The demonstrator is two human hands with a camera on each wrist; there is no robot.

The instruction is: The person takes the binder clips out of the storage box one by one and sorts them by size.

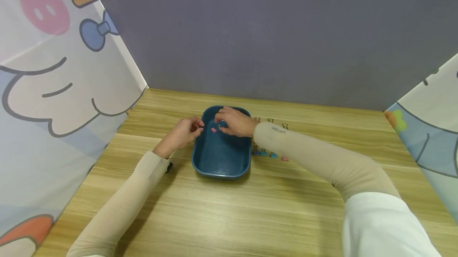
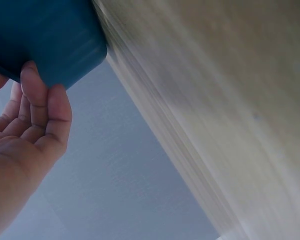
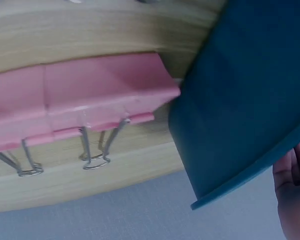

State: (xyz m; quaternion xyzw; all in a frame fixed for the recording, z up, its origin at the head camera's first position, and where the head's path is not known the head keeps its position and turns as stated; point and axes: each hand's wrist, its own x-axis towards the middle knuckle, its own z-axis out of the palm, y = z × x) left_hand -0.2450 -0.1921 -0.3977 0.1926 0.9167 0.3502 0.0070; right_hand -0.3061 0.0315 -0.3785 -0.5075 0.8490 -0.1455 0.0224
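My left hand (image 1: 182,133) is at the left rim of a dark blue plastic tray (image 1: 222,175) and grips it; in the left wrist view its fingers (image 2: 35,95) lie along the outside wall. My right hand (image 1: 236,122) reaches over the tray's far half, thumb and forefinger curled towards each other. A small pink binder clip (image 1: 213,130) shows at those fingertips, its silver handles between them. In the right wrist view the tray wall hides most of the right hand (image 3: 295,200), with a bit of metal at the fingertips.
To the tray's right stand binder clips in rows, partly hidden by my right forearm: a dark blue clip (image 1: 256,152), a light blue clip (image 1: 273,155) and a pink clip (image 1: 284,158) among them. Large pink clips (image 3: 85,95) fill the right wrist view. A grey wall (image 1: 264,38) closes the table's back.
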